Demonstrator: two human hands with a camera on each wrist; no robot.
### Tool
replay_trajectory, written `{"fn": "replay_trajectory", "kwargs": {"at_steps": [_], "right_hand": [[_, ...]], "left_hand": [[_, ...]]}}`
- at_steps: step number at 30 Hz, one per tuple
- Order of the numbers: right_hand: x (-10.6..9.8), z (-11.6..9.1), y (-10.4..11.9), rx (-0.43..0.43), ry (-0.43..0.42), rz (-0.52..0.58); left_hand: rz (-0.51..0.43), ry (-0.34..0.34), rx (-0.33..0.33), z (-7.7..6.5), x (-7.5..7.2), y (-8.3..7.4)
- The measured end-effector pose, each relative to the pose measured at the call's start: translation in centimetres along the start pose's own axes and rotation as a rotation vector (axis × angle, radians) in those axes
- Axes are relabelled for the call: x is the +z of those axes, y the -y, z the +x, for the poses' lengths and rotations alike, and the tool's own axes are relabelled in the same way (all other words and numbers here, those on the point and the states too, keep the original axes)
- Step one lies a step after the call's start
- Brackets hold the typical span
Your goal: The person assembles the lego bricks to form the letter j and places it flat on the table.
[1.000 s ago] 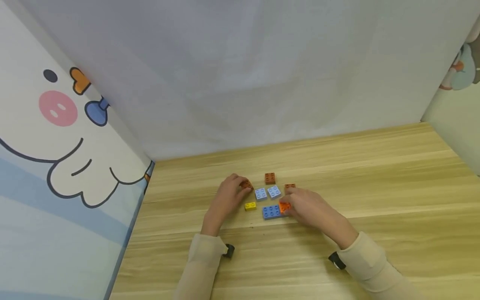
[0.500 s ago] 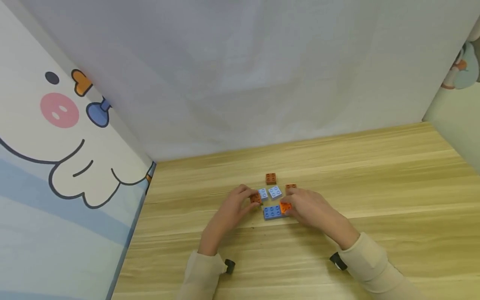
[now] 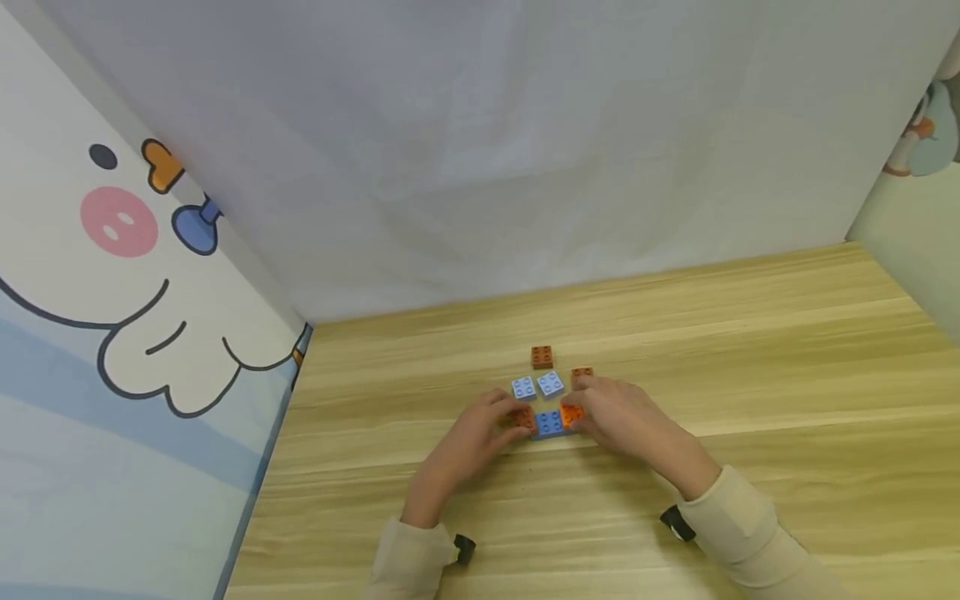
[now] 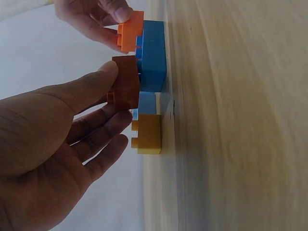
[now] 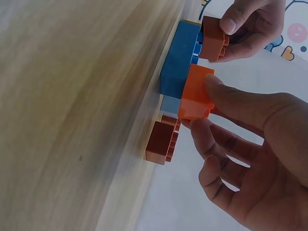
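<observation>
Both hands are working close together; the left hand (image 3: 474,432) is pinching a brown brick (image 3: 523,418) between thumb and fingers, over the left end of a long blue brick (image 3: 550,422), though whether its underside is fully seated on the studs I cannot tell; the right hand (image 3: 621,417) is pinching an orange brick (image 3: 572,415), which is sitting on the blue brick's right end. The blue brick is lying between the hands, its long axis running from one to the other, its studs pointing up. Close by the left hand's free fingers, a yellow brick (image 4: 149,134) is resting on the wooden table (image 3: 570,533); just beyond the hands, two pale blue bricks (image 3: 523,388) are lying side by side; a second brown brick (image 3: 582,373) is showing partly behind the right hand's fingers, and a third brown brick (image 3: 542,357) is sitting farthest from both hands. Compared with half a second ago, the left hand is holding its brick nearer the right hand, no longer overlapping a pale blue one; the right hand is keeping its place.
</observation>
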State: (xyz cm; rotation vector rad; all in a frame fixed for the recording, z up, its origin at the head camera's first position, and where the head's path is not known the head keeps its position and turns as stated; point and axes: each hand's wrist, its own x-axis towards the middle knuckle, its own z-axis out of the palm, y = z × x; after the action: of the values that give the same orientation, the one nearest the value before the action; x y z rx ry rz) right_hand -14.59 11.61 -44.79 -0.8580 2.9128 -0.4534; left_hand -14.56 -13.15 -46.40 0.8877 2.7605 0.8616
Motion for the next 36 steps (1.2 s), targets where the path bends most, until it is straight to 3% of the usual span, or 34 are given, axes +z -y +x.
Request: {"fn": "replay_trajectory", "kwargs": {"at_steps": [4, 12, 22, 30, 36], "right_hand": [[-0.2, 0.1, 0.0, -0.008, -0.003, -0.012], [-0.4, 0.3, 0.1, -0.013, -0.004, -0.003], [-0.6, 0.1, -0.1, -0.017, -0.002, 0.033], [-0.2, 0.0, -0.5, -0.01, 0.01, 0.072], [-0.6, 0.1, -0.7, -0.052, 0.025, 0.053]], "left_hand": [[-0.016, 0.003, -0.009, 0.0, 0.1, -0.1], [0.049, 0.004, 0.018, 0.1, -0.1, -0.2], [0.078, 0.063, -0.031, 0.5, -0.1, -1.0], [0.068, 0.069, -0.036, 0.4, 0.1, -1.1], [0.11, 0.048, -0.011, 0.8, 0.2, -1.3]]}}
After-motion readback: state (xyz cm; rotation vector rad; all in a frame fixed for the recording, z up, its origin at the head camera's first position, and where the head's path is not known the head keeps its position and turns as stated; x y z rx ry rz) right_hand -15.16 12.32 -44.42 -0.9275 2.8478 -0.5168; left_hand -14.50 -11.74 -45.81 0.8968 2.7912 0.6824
